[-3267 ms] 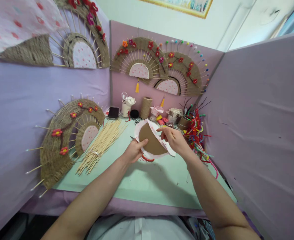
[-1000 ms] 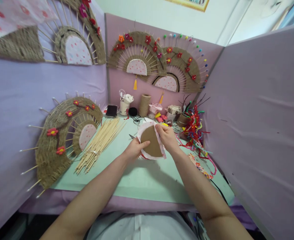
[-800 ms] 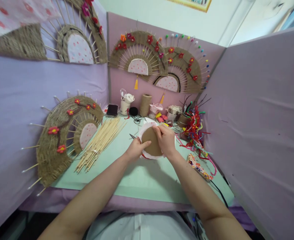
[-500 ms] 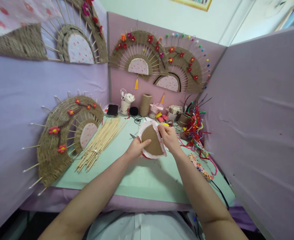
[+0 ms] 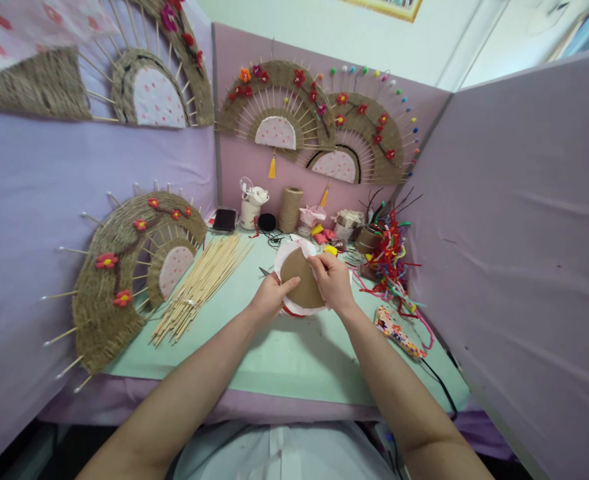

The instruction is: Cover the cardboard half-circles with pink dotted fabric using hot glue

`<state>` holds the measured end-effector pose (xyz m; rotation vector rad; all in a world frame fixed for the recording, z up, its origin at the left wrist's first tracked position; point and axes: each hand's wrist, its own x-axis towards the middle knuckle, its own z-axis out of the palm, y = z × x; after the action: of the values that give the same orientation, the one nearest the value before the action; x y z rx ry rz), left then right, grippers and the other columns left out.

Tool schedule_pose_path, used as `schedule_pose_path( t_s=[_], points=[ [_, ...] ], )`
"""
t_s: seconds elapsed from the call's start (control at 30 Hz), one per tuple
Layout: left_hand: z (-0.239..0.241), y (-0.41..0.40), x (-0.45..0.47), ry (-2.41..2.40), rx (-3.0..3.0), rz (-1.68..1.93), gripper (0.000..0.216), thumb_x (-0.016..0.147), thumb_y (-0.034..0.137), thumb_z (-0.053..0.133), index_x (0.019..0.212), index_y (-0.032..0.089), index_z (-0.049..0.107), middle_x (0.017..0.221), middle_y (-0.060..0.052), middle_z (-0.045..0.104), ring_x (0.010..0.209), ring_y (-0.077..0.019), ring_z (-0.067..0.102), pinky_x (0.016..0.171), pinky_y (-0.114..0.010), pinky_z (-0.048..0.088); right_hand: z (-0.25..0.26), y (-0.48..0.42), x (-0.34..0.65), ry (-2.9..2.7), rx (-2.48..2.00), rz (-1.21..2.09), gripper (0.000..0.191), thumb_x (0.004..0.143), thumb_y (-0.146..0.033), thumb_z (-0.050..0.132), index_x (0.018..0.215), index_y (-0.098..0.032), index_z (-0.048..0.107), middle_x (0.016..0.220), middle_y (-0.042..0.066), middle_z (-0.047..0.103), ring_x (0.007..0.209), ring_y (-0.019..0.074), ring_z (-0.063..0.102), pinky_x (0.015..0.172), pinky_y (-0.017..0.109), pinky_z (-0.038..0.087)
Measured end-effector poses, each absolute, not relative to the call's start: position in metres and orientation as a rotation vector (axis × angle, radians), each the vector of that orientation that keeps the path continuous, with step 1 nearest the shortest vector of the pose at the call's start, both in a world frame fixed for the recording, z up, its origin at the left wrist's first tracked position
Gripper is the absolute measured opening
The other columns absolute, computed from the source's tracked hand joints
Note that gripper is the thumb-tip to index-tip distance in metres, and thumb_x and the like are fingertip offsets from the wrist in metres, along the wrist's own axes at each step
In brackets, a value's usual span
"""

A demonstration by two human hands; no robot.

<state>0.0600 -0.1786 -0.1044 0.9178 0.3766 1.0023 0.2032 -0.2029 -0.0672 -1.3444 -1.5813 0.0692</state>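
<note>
A brown cardboard piece (image 5: 297,265) with a curved edge is held up above the table, a white border of cloth or paper (image 5: 285,251) showing around it. My left hand (image 5: 268,298) grips it from the left, thumb pressed flat on the cardboard and fingers hidden underneath. At the upper right edge, my right hand (image 5: 333,281) is closed in a pinch on the white border, which is folded over the cardboard there. A pointed metal tip, perhaps of scissors (image 5: 263,271), sticks out beside my left hand. Something red shows under the piece's lower edge.
Thin wooden sticks (image 5: 199,287) lie on the left, beside a twine-covered fan (image 5: 109,293). A flowered glue gun (image 5: 399,333) with a black cord lies right. Behind stand a twine spool (image 5: 291,210), a white jar (image 5: 251,212) and tangled pipe cleaners (image 5: 391,253).
My right hand has moved slightly left and inward over the cardboard's right edge, bringing the white border with it. My left hand keeps its grip.
</note>
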Motion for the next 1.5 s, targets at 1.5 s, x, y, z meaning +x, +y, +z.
schedule_pose_path(
  t_s=[1.5],
  points=[
    [-0.104, -0.161, 0.049, 0.536, 0.921, 1.102, 0.049, 0.062, 0.028, 0.077, 0.106, 0.012, 0.063, 0.110, -0.013, 0.068, 0.100, -0.0258, 0.062, 0.093, -0.040, 0.045, -0.105, -0.187, 0.205, -1.383, -1.410, 0.597, 0.043, 0.075, -0.056, 0.054, 0.057, -0.018, 0.053, 0.051, -0.003, 0.042, 0.051, 0.0106, 0.036, 0.046, 0.024, 0.026]
  ],
)
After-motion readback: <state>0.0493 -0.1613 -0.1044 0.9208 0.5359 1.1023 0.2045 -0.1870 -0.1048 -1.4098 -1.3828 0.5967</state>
